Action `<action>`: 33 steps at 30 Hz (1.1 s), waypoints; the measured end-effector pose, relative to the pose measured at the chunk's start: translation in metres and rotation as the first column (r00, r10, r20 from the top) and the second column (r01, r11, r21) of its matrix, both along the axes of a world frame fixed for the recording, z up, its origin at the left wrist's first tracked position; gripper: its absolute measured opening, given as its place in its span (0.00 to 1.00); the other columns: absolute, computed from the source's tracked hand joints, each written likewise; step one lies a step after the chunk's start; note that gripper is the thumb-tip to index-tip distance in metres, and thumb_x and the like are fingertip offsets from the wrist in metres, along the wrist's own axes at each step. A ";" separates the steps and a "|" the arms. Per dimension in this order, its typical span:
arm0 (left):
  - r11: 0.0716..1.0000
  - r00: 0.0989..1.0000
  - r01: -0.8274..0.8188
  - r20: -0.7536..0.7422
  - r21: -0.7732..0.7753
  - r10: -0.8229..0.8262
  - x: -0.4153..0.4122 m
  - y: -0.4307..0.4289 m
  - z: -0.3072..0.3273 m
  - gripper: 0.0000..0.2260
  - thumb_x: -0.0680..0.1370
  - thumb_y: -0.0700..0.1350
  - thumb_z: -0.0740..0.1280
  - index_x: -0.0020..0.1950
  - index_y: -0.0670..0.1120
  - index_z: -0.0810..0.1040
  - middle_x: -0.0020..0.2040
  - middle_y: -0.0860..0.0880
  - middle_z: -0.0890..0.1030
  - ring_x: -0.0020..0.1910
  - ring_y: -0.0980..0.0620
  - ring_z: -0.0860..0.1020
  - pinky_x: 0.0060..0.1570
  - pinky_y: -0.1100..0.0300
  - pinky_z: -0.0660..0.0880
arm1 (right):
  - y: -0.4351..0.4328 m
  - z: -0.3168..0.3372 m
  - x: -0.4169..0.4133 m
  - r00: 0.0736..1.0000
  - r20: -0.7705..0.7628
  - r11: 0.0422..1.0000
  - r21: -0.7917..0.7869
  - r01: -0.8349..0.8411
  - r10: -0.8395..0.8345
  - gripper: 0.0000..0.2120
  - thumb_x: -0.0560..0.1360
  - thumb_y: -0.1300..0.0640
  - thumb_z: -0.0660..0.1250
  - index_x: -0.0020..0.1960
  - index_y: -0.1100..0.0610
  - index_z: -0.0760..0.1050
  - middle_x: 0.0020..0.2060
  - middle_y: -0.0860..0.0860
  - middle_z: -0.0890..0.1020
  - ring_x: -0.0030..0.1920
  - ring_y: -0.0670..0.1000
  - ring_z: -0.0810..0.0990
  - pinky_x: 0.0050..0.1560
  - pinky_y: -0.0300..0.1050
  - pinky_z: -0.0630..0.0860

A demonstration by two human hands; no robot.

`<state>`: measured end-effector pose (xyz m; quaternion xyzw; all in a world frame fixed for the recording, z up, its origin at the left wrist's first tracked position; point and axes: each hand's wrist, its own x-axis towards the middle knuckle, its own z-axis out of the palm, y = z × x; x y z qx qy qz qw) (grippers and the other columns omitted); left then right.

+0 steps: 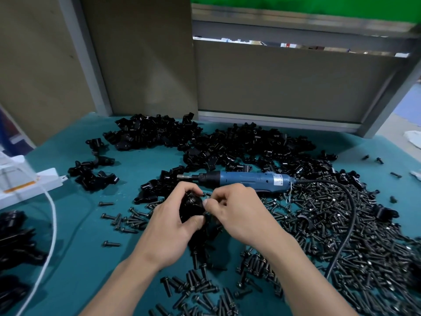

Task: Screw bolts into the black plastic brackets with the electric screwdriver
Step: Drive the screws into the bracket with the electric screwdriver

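Nearest to me, well on the near side of the electric screwdriver (246, 179), loose bolts (200, 286) lay scattered over the teal worktop (79, 224), thickening into a deep drift under and beyond the tool's black cord (348, 215). Just short of the screwdriver's blue body the two hands met. The left hand (173, 215) was curled round a black plastic bracket (192, 205), thumb below and fingers over the top. The right hand (237, 210) had its fingertips pinched together against the bracket's side on something too small to make out, most likely a bolt being started by hand. The screwdriver itself lay untouched on its side, bit pointing left, so I judged the step in hand to be seating the bolt before driving it. To do that well, the bolt wanted to sit square in its hole and take a turn or two by finger. The left hand should hold the bracket steady with the hole clear of its fingers. Only then should the right hand reach the short way to the tool. A bolt started crooked would likely chew the plastic thread once power came on. Beyond the screwdriver a broad heap of brackets (227, 142) waited, and left of its bit lay a smaller cluster (91, 172). Behind them all stood grey-framed panels (273, 83).
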<state>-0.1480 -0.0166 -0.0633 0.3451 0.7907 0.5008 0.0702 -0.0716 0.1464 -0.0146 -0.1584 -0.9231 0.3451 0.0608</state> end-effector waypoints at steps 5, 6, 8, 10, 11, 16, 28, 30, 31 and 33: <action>1.000 1.000 0.007 0.022 0.019 -0.008 -0.006 -0.002 -0.001 0.22 0.77 0.39 0.74 0.63 0.60 0.72 0.45 0.54 0.83 0.37 0.48 0.80 0.37 0.52 0.77 | -0.005 -0.001 -0.002 0.999 -0.019 0.997 -0.063 0.047 -0.049 0.12 0.80 0.50 0.71 0.38 0.51 0.82 0.30 0.51 0.82 0.30 0.52 0.78 0.33 0.47 0.76; 1.000 1.000 0.013 0.024 0.003 -0.013 -0.007 -0.003 -0.003 0.21 0.78 0.40 0.74 0.63 0.60 0.72 0.44 0.51 0.83 0.37 0.44 0.80 0.39 0.47 0.78 | -0.003 -0.002 -0.002 0.999 -0.016 0.998 -0.049 0.037 -0.038 0.09 0.79 0.53 0.72 0.39 0.49 0.83 0.30 0.49 0.82 0.30 0.49 0.78 0.32 0.44 0.75; 0.999 0.998 0.041 0.047 -0.019 -0.040 -0.007 -0.003 -0.004 0.20 0.78 0.42 0.74 0.64 0.60 0.72 0.44 0.45 0.83 0.40 0.37 0.80 0.42 0.39 0.80 | -0.001 0.001 0.000 1.000 0.015 1.000 0.010 -0.002 0.002 0.07 0.77 0.58 0.73 0.46 0.46 0.85 0.36 0.46 0.84 0.33 0.47 0.80 0.34 0.40 0.76; 0.998 0.996 0.062 0.065 -0.025 -0.060 -0.007 -0.002 -0.005 0.20 0.78 0.42 0.74 0.64 0.60 0.73 0.46 0.42 0.83 0.42 0.35 0.81 0.45 0.36 0.80 | 0.000 0.003 0.002 0.998 0.044 0.996 0.077 -0.037 0.034 0.09 0.76 0.58 0.73 0.50 0.45 0.86 0.40 0.46 0.85 0.37 0.47 0.82 0.39 0.43 0.81; 0.998 0.996 0.065 0.070 -0.025 -0.063 -0.007 -0.002 -0.005 0.20 0.78 0.42 0.74 0.64 0.60 0.73 0.47 0.42 0.83 0.43 0.36 0.81 0.47 0.35 0.80 | 0.001 0.004 0.003 0.998 0.044 0.995 0.093 -0.046 0.042 0.08 0.76 0.58 0.73 0.51 0.46 0.86 0.40 0.46 0.85 0.38 0.47 0.83 0.42 0.44 0.82; 0.999 0.998 0.039 0.050 -0.012 -0.038 -0.005 -0.001 -0.005 0.21 0.78 0.41 0.74 0.63 0.61 0.73 0.44 0.47 0.83 0.42 0.38 0.81 0.44 0.38 0.81 | 0.005 0.005 0.003 0.995 0.066 0.997 0.025 -0.072 0.070 0.07 0.79 0.51 0.71 0.44 0.50 0.85 0.32 0.50 0.84 0.32 0.52 0.82 0.37 0.52 0.82; 0.999 0.999 0.030 -0.031 -0.033 -0.031 -0.003 0.000 -0.004 0.20 0.78 0.42 0.74 0.61 0.62 0.73 0.45 0.58 0.82 0.33 0.55 0.78 0.33 0.63 0.75 | 0.010 0.002 0.004 0.994 0.098 0.974 -0.223 -0.031 0.055 0.14 0.81 0.50 0.70 0.40 0.57 0.80 0.28 0.50 0.83 0.23 0.45 0.73 0.24 0.35 0.67; 0.999 0.999 0.036 -0.024 -0.039 -0.037 -0.002 0.000 -0.005 0.20 0.78 0.43 0.74 0.62 0.63 0.73 0.45 0.58 0.83 0.35 0.54 0.79 0.33 0.60 0.76 | 0.010 0.003 0.004 0.997 0.073 0.959 -0.282 -0.018 0.040 0.11 0.79 0.55 0.73 0.40 0.58 0.79 0.28 0.50 0.83 0.24 0.47 0.74 0.24 0.35 0.68; 0.998 0.999 0.039 -0.026 -0.046 -0.040 -0.002 0.001 -0.005 0.20 0.78 0.43 0.74 0.62 0.63 0.72 0.45 0.58 0.82 0.35 0.52 0.79 0.34 0.58 0.76 | 0.011 0.003 0.004 0.998 0.050 0.961 -0.276 -0.010 0.024 0.10 0.77 0.58 0.74 0.38 0.56 0.79 0.28 0.49 0.82 0.25 0.46 0.74 0.26 0.36 0.70; 0.997 0.999 0.046 -0.024 -0.061 -0.048 -0.001 0.001 -0.006 0.20 0.78 0.45 0.74 0.62 0.64 0.71 0.43 0.55 0.82 0.34 0.50 0.78 0.36 0.52 0.76 | 0.010 0.001 0.003 1.000 0.008 0.978 -0.208 -0.005 0.006 0.12 0.74 0.62 0.76 0.36 0.53 0.78 0.27 0.45 0.80 0.25 0.42 0.74 0.29 0.35 0.71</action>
